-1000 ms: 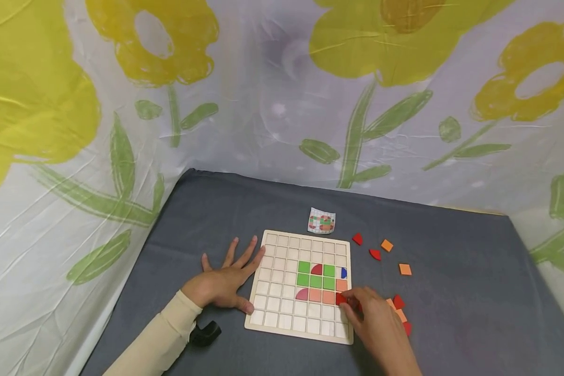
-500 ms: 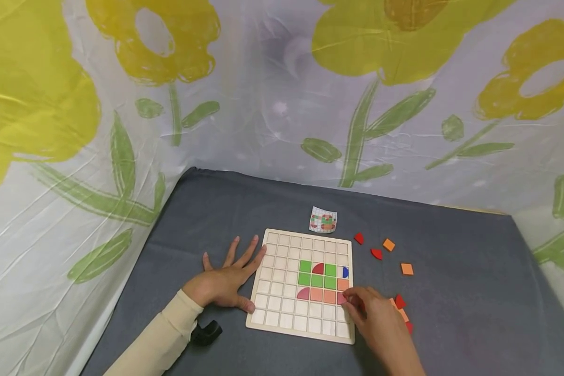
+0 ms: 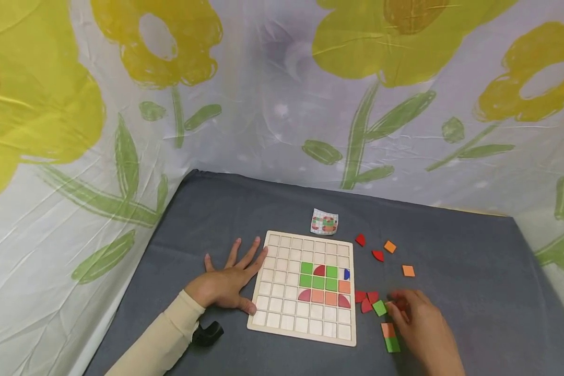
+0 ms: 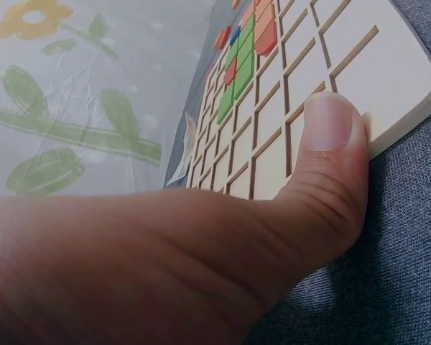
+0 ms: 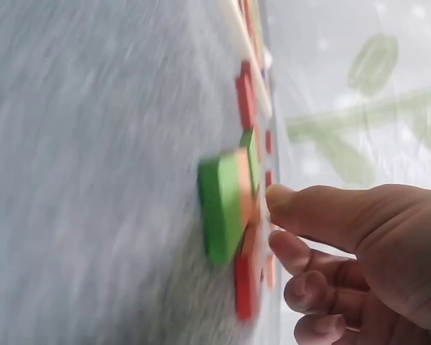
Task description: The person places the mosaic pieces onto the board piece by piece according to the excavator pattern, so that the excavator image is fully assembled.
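Note:
My left hand (image 3: 227,287) lies with spread fingers at the left edge of the wooden grid board (image 3: 289,319); in the left wrist view its thumb (image 4: 327,133) rests on the board's near corner. Green squares (image 3: 318,282), salmon squares (image 3: 331,298), red quarter-circles (image 3: 344,301) and a blue half-circle (image 3: 347,274) sit in the board's cells. To the board's right, my right hand (image 3: 420,321) hovers over loose pieces, fingers loosely curled. In the right wrist view its thumb and fingertips hold nothing. Nearest are a loose green square (image 3: 379,308) and a salmon-and-green pair (image 5: 226,205).
A small printed pattern card (image 3: 324,222) lies behind the board. Loose red quarter-circles (image 3: 366,305) sit by its right edge; orange squares (image 3: 408,271) lie farther right. A black curved object (image 3: 208,334) is by the left wrist. A flowered curtain (image 3: 263,104) hangs behind the table.
My right hand has let go of the red quarter-circle in a right-column cell and moved right, off the board, to the loose pieces. The left hand stays at the board's edge.

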The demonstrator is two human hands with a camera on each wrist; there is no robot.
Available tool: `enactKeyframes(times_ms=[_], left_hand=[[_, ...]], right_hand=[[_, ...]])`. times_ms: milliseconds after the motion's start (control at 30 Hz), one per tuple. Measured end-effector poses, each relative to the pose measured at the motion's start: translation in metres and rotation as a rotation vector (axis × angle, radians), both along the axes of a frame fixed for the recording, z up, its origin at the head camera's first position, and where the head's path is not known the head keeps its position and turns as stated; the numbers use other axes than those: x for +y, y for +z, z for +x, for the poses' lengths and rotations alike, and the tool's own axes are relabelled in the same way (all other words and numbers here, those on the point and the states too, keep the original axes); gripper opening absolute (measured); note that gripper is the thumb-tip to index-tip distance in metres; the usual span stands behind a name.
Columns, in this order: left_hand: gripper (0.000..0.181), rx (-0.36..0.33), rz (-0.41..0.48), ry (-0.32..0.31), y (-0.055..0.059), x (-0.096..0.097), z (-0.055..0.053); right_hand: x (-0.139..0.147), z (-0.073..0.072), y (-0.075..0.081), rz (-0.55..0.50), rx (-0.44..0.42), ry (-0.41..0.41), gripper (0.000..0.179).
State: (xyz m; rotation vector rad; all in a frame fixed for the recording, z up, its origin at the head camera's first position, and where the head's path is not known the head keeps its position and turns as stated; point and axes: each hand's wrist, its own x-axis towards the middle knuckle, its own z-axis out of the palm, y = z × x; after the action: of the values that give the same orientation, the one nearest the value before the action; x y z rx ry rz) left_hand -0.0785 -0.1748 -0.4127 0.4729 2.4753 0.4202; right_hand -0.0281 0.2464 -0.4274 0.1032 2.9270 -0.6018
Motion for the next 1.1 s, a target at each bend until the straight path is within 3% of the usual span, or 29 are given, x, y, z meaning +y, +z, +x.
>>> enactKeyframes(times_ms=[267,500,1100], left_hand=[[0.135,0.01,-0.005,0.0,-0.004,-0.001,-0.003],[0.135,0.004,-0.012,-0.001,-0.004,-0.001,-0.001],[0.135,0.005,-0.001,0.006,-0.005,0.0,0.0]], right_hand=[[0.014,0.006,-0.002,0.008,0.016,0.022,0.028],[0.008,0.008,-0.003,-0.014,-0.053,0.018,0.035],[0.003,0.004,-0.006,0.01,-0.032,-0.011,0.032]])
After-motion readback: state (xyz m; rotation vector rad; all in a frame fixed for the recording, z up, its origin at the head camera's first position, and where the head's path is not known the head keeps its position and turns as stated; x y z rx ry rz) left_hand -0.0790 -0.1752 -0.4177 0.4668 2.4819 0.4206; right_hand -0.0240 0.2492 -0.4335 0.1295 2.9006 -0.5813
